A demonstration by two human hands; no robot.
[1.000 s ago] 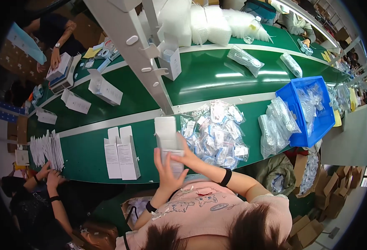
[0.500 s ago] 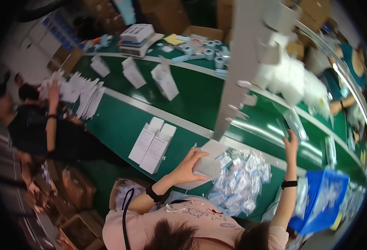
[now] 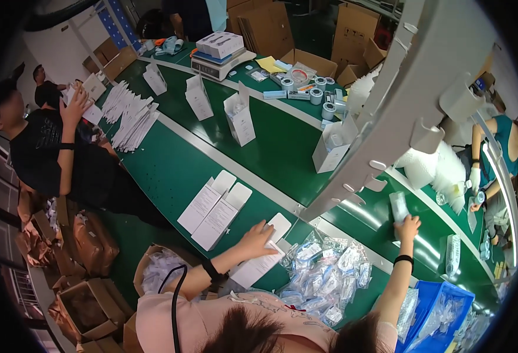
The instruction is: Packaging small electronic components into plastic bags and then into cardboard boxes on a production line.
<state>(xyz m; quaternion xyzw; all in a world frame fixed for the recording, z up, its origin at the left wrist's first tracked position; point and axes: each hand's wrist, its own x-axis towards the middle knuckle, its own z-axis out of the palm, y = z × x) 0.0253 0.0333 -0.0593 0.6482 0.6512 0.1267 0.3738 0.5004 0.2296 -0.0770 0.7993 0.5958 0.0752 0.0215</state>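
Green bench (image 3: 156, 167) with illegibly printed cartons (image 3: 216, 219), left hand (image 3: 255, 242) around white box (image 3: 252, 270), right hand (image 3: 408, 227) around wrapped packet (image 3: 398, 206)

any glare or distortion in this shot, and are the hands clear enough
Head view: white glare streaks the green surface near the right hand; head view: the metal rail curves and the corners go black; head view: both hands are clear enough to make out, the left hand on a white box.
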